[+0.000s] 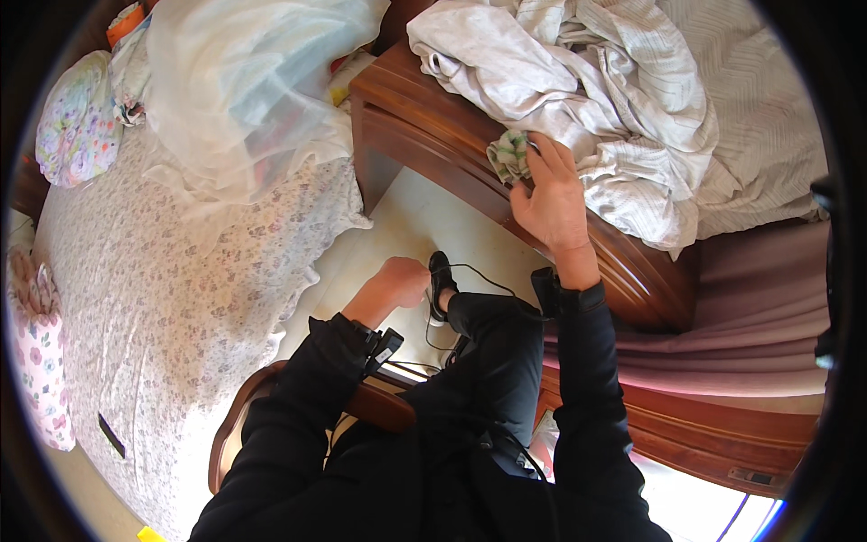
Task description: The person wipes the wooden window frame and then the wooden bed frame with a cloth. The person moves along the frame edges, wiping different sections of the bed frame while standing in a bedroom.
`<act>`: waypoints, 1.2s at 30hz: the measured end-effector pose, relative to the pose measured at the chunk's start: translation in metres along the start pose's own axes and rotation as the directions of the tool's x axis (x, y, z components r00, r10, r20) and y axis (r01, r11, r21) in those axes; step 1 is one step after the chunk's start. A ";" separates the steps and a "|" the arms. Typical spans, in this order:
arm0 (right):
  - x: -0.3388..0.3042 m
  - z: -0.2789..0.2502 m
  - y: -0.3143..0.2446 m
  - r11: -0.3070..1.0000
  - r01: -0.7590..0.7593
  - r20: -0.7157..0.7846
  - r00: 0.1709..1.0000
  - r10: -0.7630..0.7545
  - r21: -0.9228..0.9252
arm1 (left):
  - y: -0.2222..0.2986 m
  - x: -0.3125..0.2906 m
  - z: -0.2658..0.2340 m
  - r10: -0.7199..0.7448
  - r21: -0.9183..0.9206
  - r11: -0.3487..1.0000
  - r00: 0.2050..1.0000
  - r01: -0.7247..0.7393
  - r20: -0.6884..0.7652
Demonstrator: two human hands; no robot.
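Note:
A small green-and-white checked cloth [509,155], bunched up, lies against the top edge of the dark wooden bed footboard [433,122]. My right hand [553,194] reaches forward and grips it by its right side, fingers bent over it. Beside those fingers a crumpled white patterned sheet [623,99] spills over the wood. My left hand [402,282] hangs over the floor between the two beds, closed in a loose fist with nothing showing from it. Its palm is turned out of sight. A black device is strapped at each wrist.
To the left a bed with a floral sheet [181,289] carries sheer white fabric [253,90] and a floral bundle [79,122]. A wooden chair arm [379,406] stands by my left forearm. A thin black cable [479,267] loops near my shoe. Mauve fabric [759,307] hangs at right.

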State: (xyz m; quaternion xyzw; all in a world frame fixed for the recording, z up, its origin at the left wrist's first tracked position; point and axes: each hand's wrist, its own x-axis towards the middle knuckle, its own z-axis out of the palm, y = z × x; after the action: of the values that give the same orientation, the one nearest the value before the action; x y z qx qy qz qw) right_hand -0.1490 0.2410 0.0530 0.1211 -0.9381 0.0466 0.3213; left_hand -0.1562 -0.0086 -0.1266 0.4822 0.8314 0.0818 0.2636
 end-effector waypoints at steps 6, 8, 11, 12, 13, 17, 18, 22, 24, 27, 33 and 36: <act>0.013 0.013 -0.007 0.994 -0.041 0.075 0.996 0.048 -0.098 | -0.001 0.001 0.002 0.031 -0.006 1.000 0.999 -0.031 0.023; 0.017 0.018 -0.006 0.988 -0.070 0.070 0.994 0.081 -0.136 | -0.002 0.002 0.001 0.032 0.002 0.999 0.999 -0.032 0.024; 0.017 0.019 -0.009 0.982 -0.115 0.069 0.990 0.127 -0.148 | 0.000 0.002 0.002 0.019 0.002 1.000 0.999 -0.019 0.034; 0.017 0.019 -0.011 0.981 -0.128 0.076 0.987 0.140 -0.145 | 0.000 0.002 0.002 0.019 -0.001 1.000 0.999 -0.019 0.033; 0.017 0.019 -0.013 0.985 -0.119 0.059 0.990 0.127 -0.128 | 0.001 0.003 0.002 0.019 -0.001 1.000 0.999 -0.019 0.032; 0.015 0.017 -0.016 0.982 -0.119 0.103 0.986 0.134 -0.144 | 0.001 0.001 -0.001 0.015 -0.020 1.000 1.000 -0.014 0.020; 0.013 0.015 -0.015 0.986 -0.097 0.077 0.991 0.108 -0.132 | 0.001 0.001 -0.002 0.008 -0.028 1.000 1.000 -0.008 0.013; -0.006 -0.003 -0.007 0.993 -0.027 0.076 0.996 0.035 -0.111 | 0.003 0.002 -0.002 -0.017 -0.041 0.999 1.000 0.018 0.020; -0.019 -0.014 -0.006 0.990 -0.066 0.078 0.994 0.076 -0.125 | 0.005 0.002 0.000 -0.019 -0.045 0.999 1.000 0.020 0.022; -0.023 -0.008 -0.008 0.981 -0.074 0.056 0.995 0.085 -0.179 | 0.006 0.004 0.003 -0.028 -0.061 0.998 1.000 0.028 0.006; 0.016 0.040 -0.042 0.995 0.003 -0.060 0.998 -0.010 -0.101 | 0.007 0.003 0.003 0.004 -0.069 0.998 1.000 -0.005 -0.019; 0.049 0.072 -0.064 0.999 0.040 -0.110 0.993 -0.040 -0.008 | 0.007 0.000 -0.001 -0.010 -0.075 0.997 0.999 0.008 -0.034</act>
State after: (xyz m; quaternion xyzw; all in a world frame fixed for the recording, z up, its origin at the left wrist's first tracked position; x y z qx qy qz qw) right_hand -0.2126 0.1576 0.0273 0.1361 -0.9164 0.0442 0.3738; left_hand -0.1515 -0.0045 -0.1232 0.4668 0.8343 0.1198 0.2677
